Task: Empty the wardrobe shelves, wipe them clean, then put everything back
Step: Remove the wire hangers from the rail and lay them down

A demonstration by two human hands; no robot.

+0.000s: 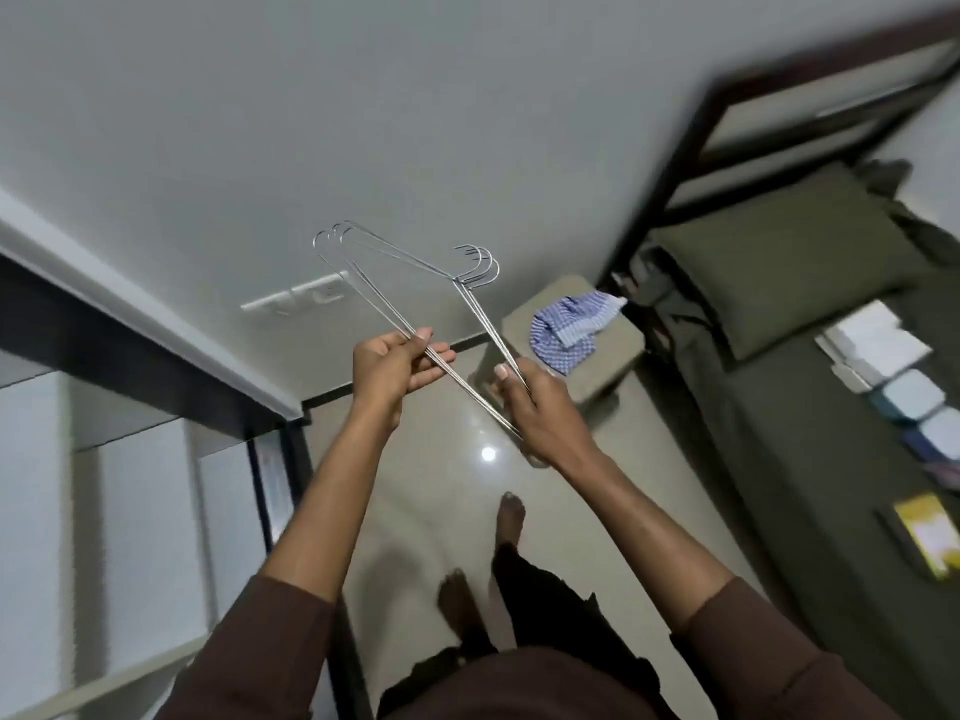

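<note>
Head view shows 3 wire hangers held up in the air over the floor, bunched together. Left hand pinches their long bottom wires, while right hand has its grip curled round one corner. A checked cloth lies on a stool beside the bed.

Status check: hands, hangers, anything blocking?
Left hand and right hand both grip the bundle of wire hangers. Hangers held up, clear of the bed. Nothing in the way.
</note>
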